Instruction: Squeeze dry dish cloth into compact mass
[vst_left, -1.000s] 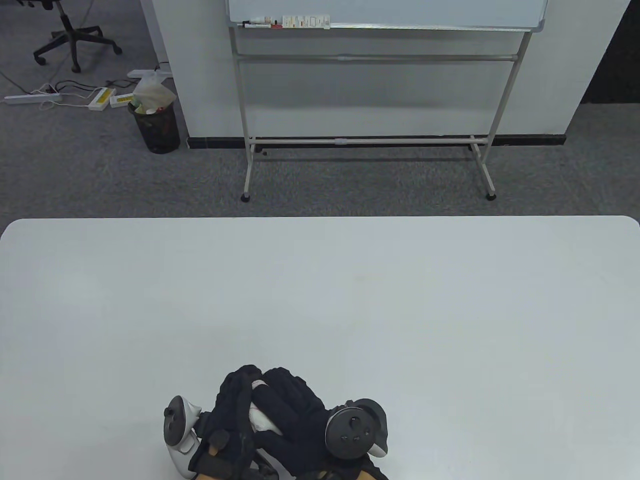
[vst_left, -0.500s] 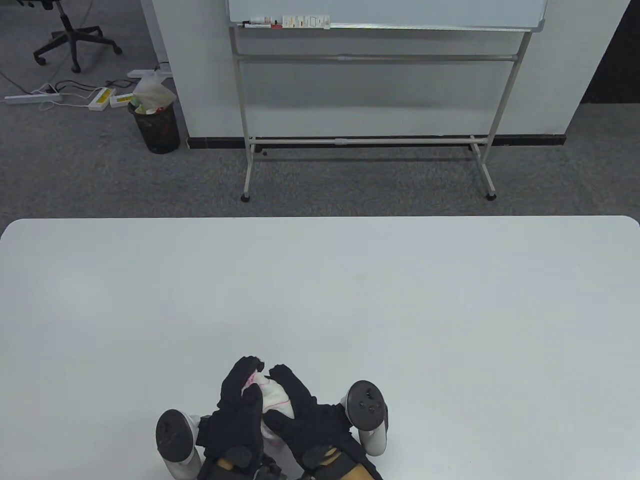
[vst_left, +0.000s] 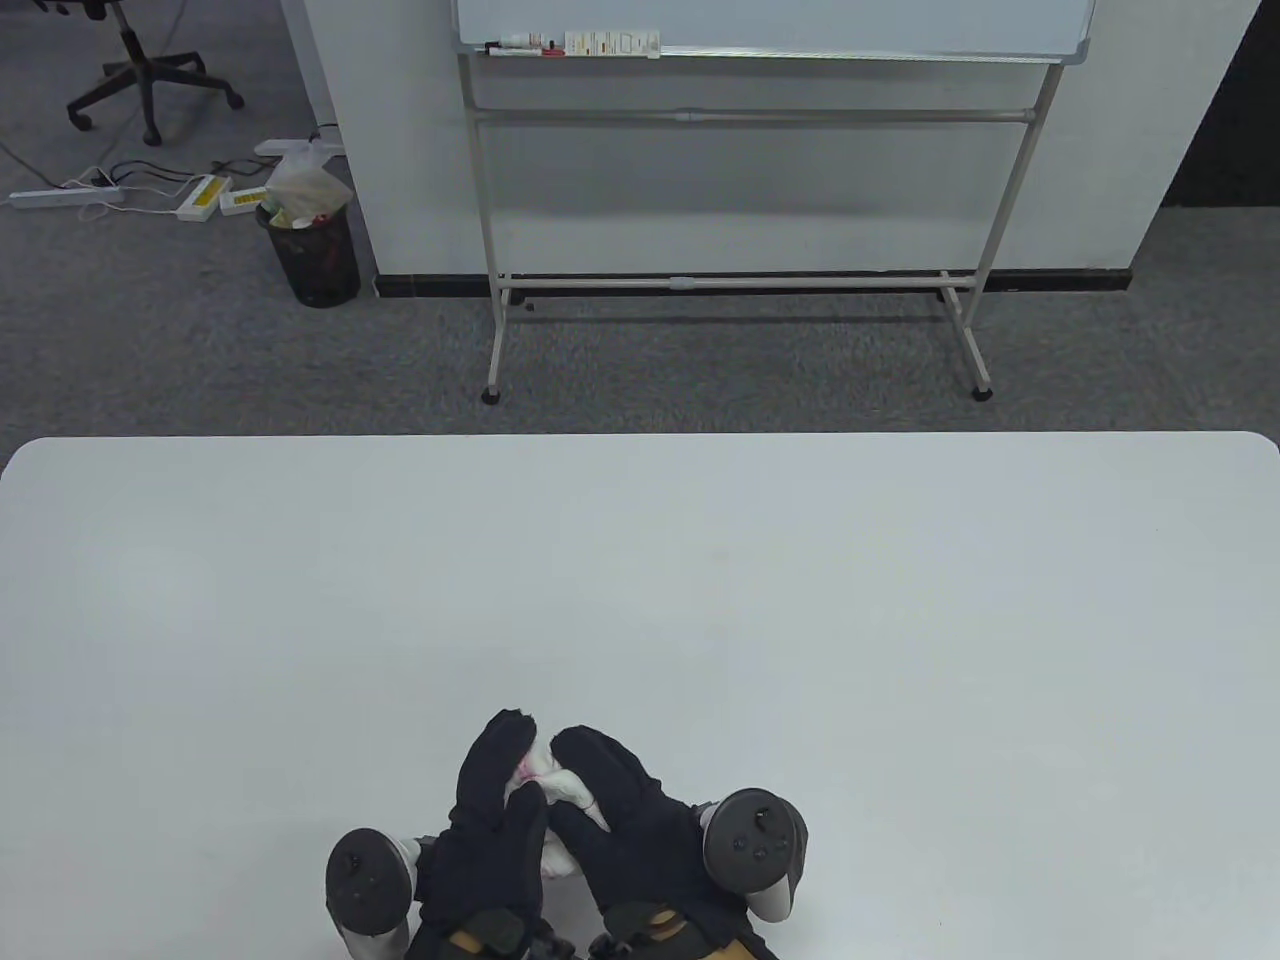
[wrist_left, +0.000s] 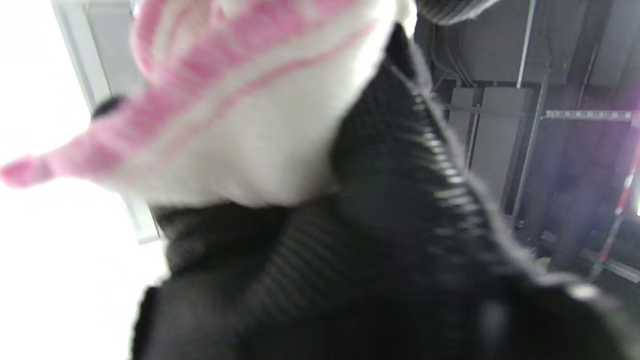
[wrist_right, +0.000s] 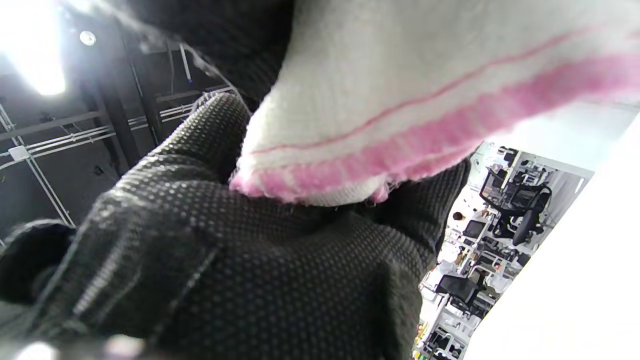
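Observation:
A white dish cloth with pink stripes (vst_left: 547, 770) is bunched between my two black-gloved hands near the table's front edge. My left hand (vst_left: 492, 800) grips it from the left, fingers curled over the top. My right hand (vst_left: 610, 805) grips it from the right. Only a small patch of cloth shows between the fingers in the table view. In the left wrist view the cloth (wrist_left: 260, 115) fills the upper frame against the glove. In the right wrist view the cloth (wrist_right: 425, 95) lies pressed in the dotted palm (wrist_right: 240, 270).
The white table (vst_left: 700, 580) stretches away beyond my hands. A tracker (vst_left: 368, 888) sits on the left hand and another (vst_left: 755, 838) on the right. A whiteboard stand (vst_left: 740, 280) and a bin (vst_left: 310, 250) stand on the floor beyond.
My hands unclasped and turned palms inward, exposing the cloth between them, then pressed closer together again around it. Both trackers swung outward.

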